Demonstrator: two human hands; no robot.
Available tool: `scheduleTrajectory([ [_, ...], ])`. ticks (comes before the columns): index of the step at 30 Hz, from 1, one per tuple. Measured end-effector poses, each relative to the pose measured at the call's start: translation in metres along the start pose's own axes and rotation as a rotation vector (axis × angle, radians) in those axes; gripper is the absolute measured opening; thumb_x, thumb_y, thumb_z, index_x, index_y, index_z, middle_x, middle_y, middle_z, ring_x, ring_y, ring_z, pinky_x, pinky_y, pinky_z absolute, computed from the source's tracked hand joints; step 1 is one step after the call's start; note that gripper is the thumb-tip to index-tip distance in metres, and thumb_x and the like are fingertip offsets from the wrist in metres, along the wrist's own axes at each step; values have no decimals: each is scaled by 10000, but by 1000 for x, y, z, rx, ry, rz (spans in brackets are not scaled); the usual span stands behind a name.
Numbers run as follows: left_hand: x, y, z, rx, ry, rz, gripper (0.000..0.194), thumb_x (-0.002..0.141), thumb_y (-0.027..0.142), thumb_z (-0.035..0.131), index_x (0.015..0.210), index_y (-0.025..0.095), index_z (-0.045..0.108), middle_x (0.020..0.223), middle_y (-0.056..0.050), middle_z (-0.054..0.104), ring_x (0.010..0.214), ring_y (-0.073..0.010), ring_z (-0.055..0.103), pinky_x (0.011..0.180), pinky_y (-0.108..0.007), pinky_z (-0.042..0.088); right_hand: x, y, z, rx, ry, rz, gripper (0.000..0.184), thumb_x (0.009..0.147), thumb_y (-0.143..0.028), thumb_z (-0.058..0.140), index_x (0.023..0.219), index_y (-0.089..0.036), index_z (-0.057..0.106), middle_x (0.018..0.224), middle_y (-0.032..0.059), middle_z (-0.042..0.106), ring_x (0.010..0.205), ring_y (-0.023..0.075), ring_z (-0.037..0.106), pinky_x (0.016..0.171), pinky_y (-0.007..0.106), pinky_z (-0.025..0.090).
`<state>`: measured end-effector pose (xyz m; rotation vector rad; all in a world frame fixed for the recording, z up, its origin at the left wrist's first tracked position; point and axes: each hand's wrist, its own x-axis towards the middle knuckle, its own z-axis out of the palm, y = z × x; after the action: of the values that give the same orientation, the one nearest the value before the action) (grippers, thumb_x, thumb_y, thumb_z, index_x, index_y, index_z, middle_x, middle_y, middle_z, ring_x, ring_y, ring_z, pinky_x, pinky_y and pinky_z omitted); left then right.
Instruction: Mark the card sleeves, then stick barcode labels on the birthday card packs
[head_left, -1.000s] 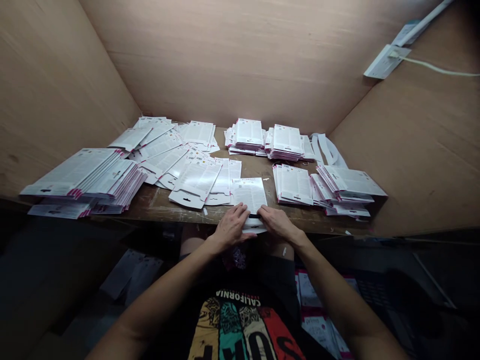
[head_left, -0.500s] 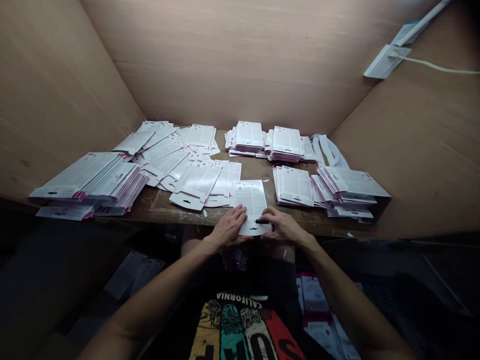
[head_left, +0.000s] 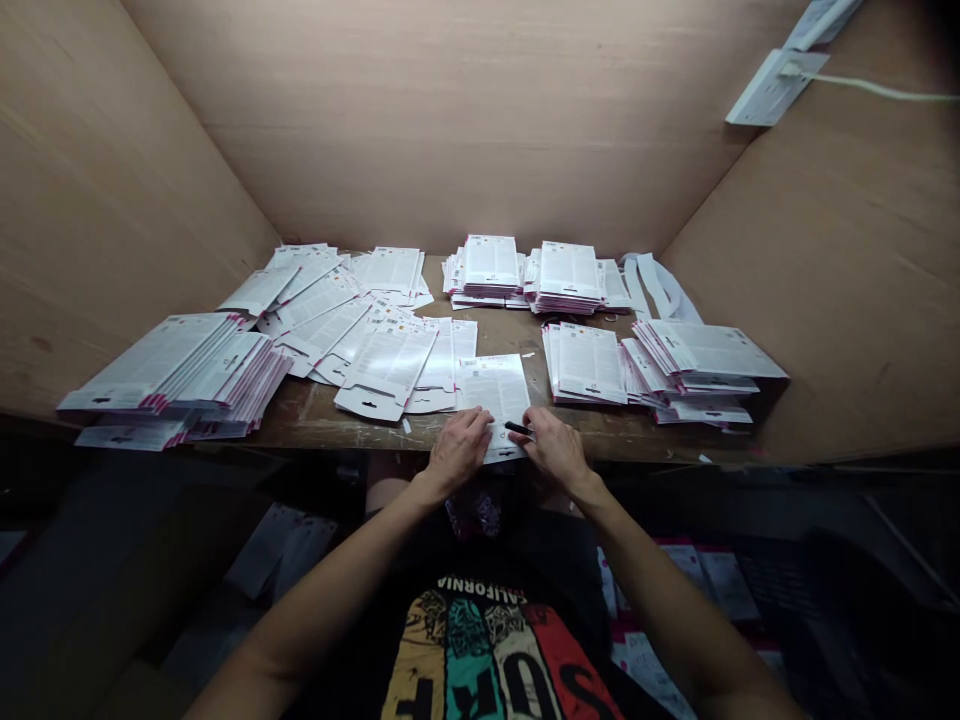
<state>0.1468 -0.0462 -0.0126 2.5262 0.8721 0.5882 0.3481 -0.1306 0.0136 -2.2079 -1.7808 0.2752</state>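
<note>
A white printed flat packet with a hang hole near its lower edge lies at the table's front edge. My left hand grips its lower left side, fingers bent on top and the thumb mostly hidden. At the lower right side is my right hand, closed around a short black stick-like tool whose end points left over the packet. Its fingertips also touch the packet's edge. To the left, packets with rounded flaps lie fanned out and overlapping.
Stacked packets stand at the left, at the back and at the right. White strips lie at the back right. Wooden panels enclose the table on three sides. A power strip hangs on the right panel.
The packet's rounded bottom flap no longer sticks out; its lower edge now looks straight. Both hands have shifted slightly, and the tool tilts more. The camera view has shifted a little.
</note>
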Motion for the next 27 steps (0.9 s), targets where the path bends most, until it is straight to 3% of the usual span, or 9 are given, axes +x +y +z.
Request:
scheduleTrajectory([
  [4, -3, -30, -29, 28, 92, -14, 323, 1038, 317, 514, 1334, 228, 612, 1483, -119, 600, 1416, -254, 537, 1176, -483, 470, -5, -3, 3, -57, 16, 0, 389, 984, -555, 641, 1251, -273, 647, 1150, 99, 653, 752, 219, 673, 604, 301, 360],
  [7, -21, -74, -78, 256, 220, -256, 613, 964, 535, 633, 1443, 159, 564, 1666, -201, 367, 1568, -402, 283, 1230, -616, 336, -7, 4, 9, -23, 59, -7, 428, 987, -542, 634, 1316, -267, 631, 1197, 109, 628, 818, 241, 683, 631, 316, 394],
  [11, -73, -105, -113, 422, -75, -272, 905, 829, 634, 750, 1572, 202, 465, 1666, -200, 370, 1535, -491, 275, 1190, -673, 313, -9, 7, 14, 45, 107, 3, 445, 971, -526, 646, 1311, -238, 638, 1211, 114, 626, 881, 253, 684, 689, 332, 447],
  [13, -101, -104, -113, 444, -141, -187, 763, 885, 442, 726, 1585, 304, 455, 1619, -145, 460, 1455, -432, 412, 1148, -618, 385, -9, 6, 12, 77, 116, 15, 443, 972, -521, 638, 1305, -229, 639, 1222, 115, 628, 917, 263, 686, 724, 341, 470],
  [16, -124, -95, -107, 358, -41, -79, 644, 920, 131, 554, 1527, 346, 536, 1366, -107, 659, 1231, -325, 583, 1043, -504, 501, -8, 7, 10, 140, 100, 26, 413, 971, -501, 633, 1279, -226, 657, 1230, 111, 640, 949, 269, 687, 764, 351, 490],
  [18, -118, -82, -102, 254, 126, -12, 610, 946, 113, 498, 1518, 316, 549, 1300, -114, 666, 1232, -310, 584, 1048, -484, 517, -5, 10, 9, 220, 95, 18, 377, 968, -472, 626, 1246, -222, 676, 1218, 109, 654, 974, 269, 683, 796, 355, 498],
  [21, -83, -49, -87, 179, 292, 51, 570, 986, 195, 514, 1554, 250, 499, 1501, -147, 540, 1426, -341, 464, 1160, -532, 447, 1, 18, 9, 393, 141, 23, 348, 985, -480, 567, 1107, -191, 717, 1062, 99, 689, 918, 258, 667, 806, 358, 496],
  [24, -41, -12, -57, 222, 128, 99, 554, 969, 116, 480, 1518, 177, 525, 1585, -170, 480, 1478, -336, 415, 1194, -536, 408, 6, 26, 6, 563, 334, 192, 490, 1004, -603, 490, 990, -169, 718, 875, 78, 689, 789, 235, 628, 754, 352, 480],
  [27, -18, 7, -28, 238, -81, 93, 541, 963, 289, 626, 1484, 164, 548, 1593, -177, 485, 1431, -368, 460, 1153, -547, 438, 6, 28, 2, 747, 481, 311, 601, 987, -713, 456, 927, -168, 704, 854, 79, 702, 750, 210, 619, 705, 324, 474],
])
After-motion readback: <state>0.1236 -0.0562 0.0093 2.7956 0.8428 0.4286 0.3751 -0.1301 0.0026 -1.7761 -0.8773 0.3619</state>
